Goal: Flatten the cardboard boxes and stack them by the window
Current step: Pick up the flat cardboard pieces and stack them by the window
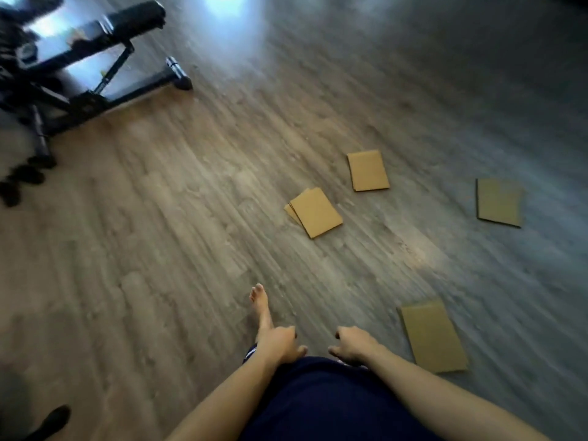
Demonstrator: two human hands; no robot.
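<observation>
Motion blur is smearing the black exercise bench at ten o'clock, its left side running off the frame. A lower cardboard sheet is peeking out beneath another. A dark object at seven o'clock is staying unidentifiable.

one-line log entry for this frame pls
left hand: empty | right hand: empty | flattened cardboard: pieces scattered on floor, unstacked | phase: walking

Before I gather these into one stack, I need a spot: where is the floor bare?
Bare floor spreads between the black bench and the two-piece cardboard pile. Right of that it is crowded: single flat pieces at and, nearest the right hand.
</observation>
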